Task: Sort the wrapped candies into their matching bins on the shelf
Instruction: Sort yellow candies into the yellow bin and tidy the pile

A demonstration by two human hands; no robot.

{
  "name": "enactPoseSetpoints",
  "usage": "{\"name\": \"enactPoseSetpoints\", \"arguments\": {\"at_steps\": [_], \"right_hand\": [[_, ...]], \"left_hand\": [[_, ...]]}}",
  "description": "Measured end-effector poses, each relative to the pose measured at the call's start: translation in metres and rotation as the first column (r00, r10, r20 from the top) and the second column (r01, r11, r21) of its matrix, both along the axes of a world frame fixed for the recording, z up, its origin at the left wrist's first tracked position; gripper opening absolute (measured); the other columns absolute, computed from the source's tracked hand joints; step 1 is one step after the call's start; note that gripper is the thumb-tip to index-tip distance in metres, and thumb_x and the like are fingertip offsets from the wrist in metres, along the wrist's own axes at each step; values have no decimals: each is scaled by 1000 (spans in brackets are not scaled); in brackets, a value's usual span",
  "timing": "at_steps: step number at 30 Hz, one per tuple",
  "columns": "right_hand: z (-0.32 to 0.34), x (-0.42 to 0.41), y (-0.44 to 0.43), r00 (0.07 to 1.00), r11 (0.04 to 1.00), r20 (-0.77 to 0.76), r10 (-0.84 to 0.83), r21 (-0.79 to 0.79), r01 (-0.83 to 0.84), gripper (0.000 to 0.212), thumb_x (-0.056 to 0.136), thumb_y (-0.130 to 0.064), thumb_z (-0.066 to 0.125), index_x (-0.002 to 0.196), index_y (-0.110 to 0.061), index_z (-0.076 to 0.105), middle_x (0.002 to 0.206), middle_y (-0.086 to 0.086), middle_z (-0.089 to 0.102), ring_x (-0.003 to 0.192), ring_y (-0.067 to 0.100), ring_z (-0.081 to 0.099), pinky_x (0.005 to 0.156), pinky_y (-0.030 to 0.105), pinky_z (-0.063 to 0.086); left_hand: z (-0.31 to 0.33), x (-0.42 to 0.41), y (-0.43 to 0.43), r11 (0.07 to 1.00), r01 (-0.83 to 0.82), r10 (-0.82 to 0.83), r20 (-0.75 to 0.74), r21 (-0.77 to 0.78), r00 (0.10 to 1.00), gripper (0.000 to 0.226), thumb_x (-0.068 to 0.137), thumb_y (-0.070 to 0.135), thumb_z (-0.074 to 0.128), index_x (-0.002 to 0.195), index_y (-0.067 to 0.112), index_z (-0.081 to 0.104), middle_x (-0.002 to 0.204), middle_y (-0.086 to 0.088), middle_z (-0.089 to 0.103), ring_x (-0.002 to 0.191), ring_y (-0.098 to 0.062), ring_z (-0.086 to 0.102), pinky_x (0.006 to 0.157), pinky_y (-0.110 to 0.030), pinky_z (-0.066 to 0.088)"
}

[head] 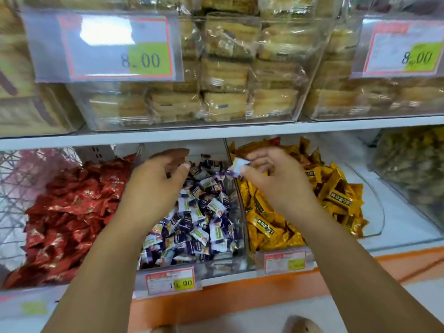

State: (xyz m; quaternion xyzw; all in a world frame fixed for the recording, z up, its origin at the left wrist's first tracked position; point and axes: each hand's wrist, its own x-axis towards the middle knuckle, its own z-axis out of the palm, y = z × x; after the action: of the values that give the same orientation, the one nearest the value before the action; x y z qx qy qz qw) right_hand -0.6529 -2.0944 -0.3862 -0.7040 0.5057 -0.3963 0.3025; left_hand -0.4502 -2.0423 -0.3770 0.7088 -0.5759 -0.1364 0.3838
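**Candy [236,167] pinched in your right hand [266,175] above the divider [241,207]**

The candy is a small one in a white and purple wrapper. Your right hand grips it between the thumb and the first fingers, and the other fingers are curled in behind. It hangs in the air over the back end of the clear divider, which stands between the middle bin [223,266] and the right bin [376,212].

Your left hand [158,175] hovers over the back left corner of the middle bin. Its fingers are loosely bent, its thumb points to the right, and nothing shows in its grasp.

The middle bin is filled with purple-and-white candies [199,217] that look like the one you hold. The right bin holds yellow candies [271,227], piled against the divider. Left of the middle bin lies a heap of red candies [67,212].

A price tag [173,281] hangs on the front of the middle bin, and a second tag [284,260] on the right bin. On the shelf above [216,132], clear boxes hold stacked packs of biscuits [223,75].
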Motion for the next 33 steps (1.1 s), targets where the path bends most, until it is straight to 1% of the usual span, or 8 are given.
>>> {"name": "enactPoseSetpoints", "arguments": {"at_steps": [4, 7, 14, 17, 19, 24, 29, 33], "right_hand": [[9, -26, -23, 988, 991, -86, -126, -62, 121, 17, 96, -23, 56, 109, -26, 65, 93, -15, 63, 77, -2, 53, 62, 6, 37], [14, -72, -46, 933, 947, -170, -316, -109, 301, 26, 96, -11, 49, 110, -18, 69, 101, 1, 67, 90, 17, 59, 73, 23, 43], [-22, -85, -64, 839, 961, -477, -260, -47, 271, 32, 94, -25, 57, 124, -19, 64, 120, 8, 64, 111, 27, 58, 94, 37, 47], [-23, -86, -68, 886, 961, -381, -263, -24, 275, 29, 90, -19, 62, 119, -17, 67, 111, 6, 67, 101, 21, 62, 84, 29, 48], [-25, -87, -71, 909, 959, -323, -264, 17, 284, 28, 89, -22, 65, 117, -20, 67, 104, 1, 64, 97, 15, 60, 76, 23, 44], [-33, -89, -81, 904, 955, -313, -290, -31, 295, 17, 87, -29, 66, 103, -31, 72, 95, -6, 65, 103, 19, 59, 88, 37, 50], [-32, -91, -76, 921, 949, -257, -294, -193, 250, 11, 85, -31, 67, 89, -39, 74, 96, -7, 69, 97, 19, 61, 83, 42, 51], [-14, -89, -59, 980, 978, -129, -151, -163, 129, 10, 85, -27, 69, 88, -36, 74, 86, -23, 68, 84, -9, 60, 73, 6, 45]], "left_hand": [[-4, 5, 0, 998, -14, 13, -8, -55, 1000, 30, 94, 32, 56, 122, 26, 63, 106, 15, 62, 101, -7, 58, 85, -21, 38], [-12, -6, -8, 996, 81, -80, 32, -29, 996, 33, 93, 34, 56, 125, 29, 60, 117, 17, 61, 107, -3, 55, 89, -21, 39], [-35, -56, -25, 944, 329, -327, 91, -6, 941, 33, 94, 36, 53, 127, 38, 55, 122, 24, 45, 111, 7, 38, 85, -2, 24], [-41, -72, -32, 925, 377, -368, 137, -47, 920, 39, 91, 43, 54, 130, 37, 54, 134, 21, 43, 130, -2, 34, 108, -18, 27], [-41, -84, -33, 904, 428, -421, 190, 3, 887, 50, 87, 58, 46, 135, 40, 47, 146, 19, 34, 139, -1, 17, 117, -29, 15], [-46, -108, -33, 871, 470, -478, 474, 145, 740, 65, 79, 81, 31, 139, 54, 30, 156, 22, 8, 143, 1, -10, 116, -46, -14], [-44, -110, -38, 902, 417, -420, 451, 112, 787, 58, 81, 71, 46, 135, 54, 37, 154, 23, 20, 143, 0, 2, 117, -38, -5], [-31, -113, -47, 941, 336, -328, 148, -34, 933, 64, 77, 60, 60, 137, 46, 40, 133, 18, 48, 124, -5, 39, 106, -33, 33]]}}
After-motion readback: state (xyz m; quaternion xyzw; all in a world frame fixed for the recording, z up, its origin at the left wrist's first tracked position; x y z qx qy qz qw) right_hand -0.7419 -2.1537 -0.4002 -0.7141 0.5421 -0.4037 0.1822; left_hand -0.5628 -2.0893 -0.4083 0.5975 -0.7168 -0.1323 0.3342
